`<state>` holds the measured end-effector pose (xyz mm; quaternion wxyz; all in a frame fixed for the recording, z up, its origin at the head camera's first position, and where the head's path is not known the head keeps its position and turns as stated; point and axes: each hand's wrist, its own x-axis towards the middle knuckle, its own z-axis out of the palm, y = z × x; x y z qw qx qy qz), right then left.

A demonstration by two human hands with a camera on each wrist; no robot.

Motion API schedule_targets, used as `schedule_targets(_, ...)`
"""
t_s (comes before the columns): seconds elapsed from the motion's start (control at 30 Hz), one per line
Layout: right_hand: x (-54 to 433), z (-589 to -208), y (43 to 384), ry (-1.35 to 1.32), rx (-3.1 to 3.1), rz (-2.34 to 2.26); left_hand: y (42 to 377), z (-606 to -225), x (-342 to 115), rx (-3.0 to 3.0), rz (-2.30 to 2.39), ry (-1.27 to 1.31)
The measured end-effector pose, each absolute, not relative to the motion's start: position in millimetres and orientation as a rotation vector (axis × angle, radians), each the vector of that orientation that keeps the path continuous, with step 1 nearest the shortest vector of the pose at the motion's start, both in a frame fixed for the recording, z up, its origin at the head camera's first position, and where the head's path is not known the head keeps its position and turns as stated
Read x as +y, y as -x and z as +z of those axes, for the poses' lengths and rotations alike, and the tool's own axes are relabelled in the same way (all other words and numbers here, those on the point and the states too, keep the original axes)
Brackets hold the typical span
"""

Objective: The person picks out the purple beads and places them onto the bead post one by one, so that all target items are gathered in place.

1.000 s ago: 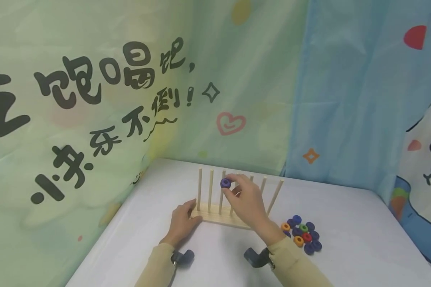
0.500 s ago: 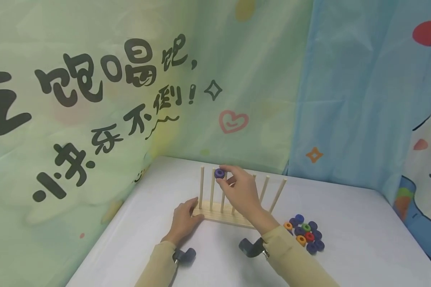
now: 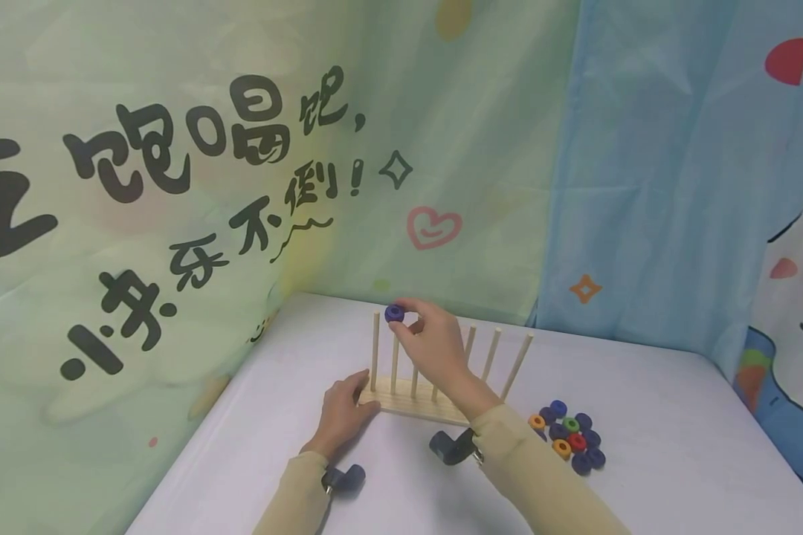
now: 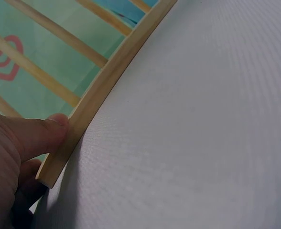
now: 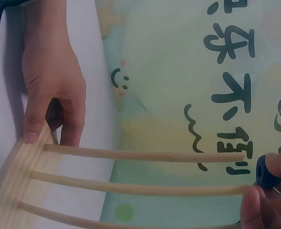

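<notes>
White table [image 3: 642, 416] cornered by green [image 3: 174, 186] and blue curtains [image 3: 662, 171].

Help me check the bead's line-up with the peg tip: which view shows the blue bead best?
The right wrist view: the blue bead fills the frame beside a peg tip, pinched by the right hand. The head view shows it small; the left wrist view misses it.

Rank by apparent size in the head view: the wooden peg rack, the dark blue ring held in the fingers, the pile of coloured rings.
1. Wooden peg rack, clearly largest.
2. Pile of coloured rings.
3. Dark blue ring, pinched by the right hand, smallest.
</notes>
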<state>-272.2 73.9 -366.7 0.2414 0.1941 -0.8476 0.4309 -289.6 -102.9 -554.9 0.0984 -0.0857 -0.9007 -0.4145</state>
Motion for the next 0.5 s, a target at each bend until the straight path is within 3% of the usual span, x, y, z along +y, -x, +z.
schedule_targets(0.5, 57, -365, 282, -0.444, -2.386, 1.195, 291, -556, -102, -2.653, -1.233, 0.252)
